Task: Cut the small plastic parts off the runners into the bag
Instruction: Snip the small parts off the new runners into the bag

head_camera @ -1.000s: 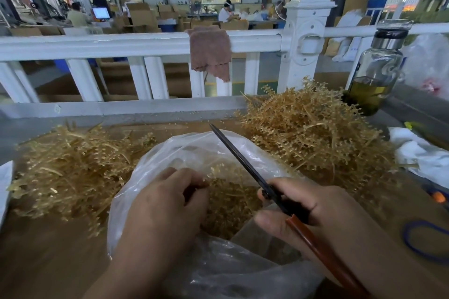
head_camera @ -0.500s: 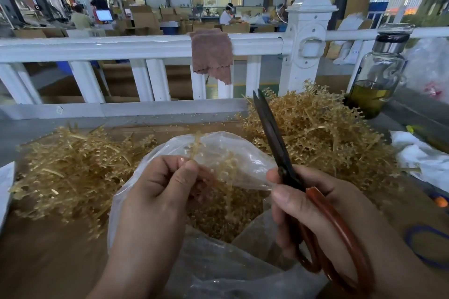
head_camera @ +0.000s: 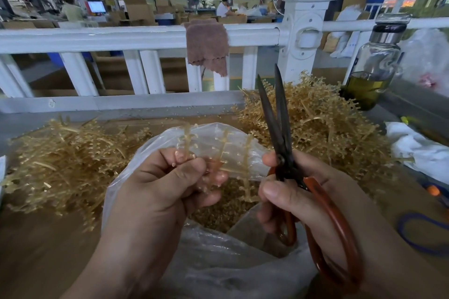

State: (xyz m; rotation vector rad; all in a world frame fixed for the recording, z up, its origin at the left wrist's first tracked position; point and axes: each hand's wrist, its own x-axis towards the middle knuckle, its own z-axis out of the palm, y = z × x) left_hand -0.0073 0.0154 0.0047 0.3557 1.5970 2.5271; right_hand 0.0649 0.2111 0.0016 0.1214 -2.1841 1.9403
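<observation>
Pinching a newly raised runner over the bag with left hand; gripping now-parted scissors in right hand: cutting next.

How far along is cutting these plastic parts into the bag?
Done: cut parts lie in the bag. In hand: the left hand holds a runner over it; the right hand holds scissors, blades slightly apart, not on it. Left: runner piles on both sides.

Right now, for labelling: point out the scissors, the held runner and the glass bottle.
scissors (head_camera: pixel 282 161), head view, blade pivot.
held runner (head_camera: pixel 247 165), head view, right stem.
glass bottle (head_camera: pixel 376 60), head view, clear wall.
</observation>
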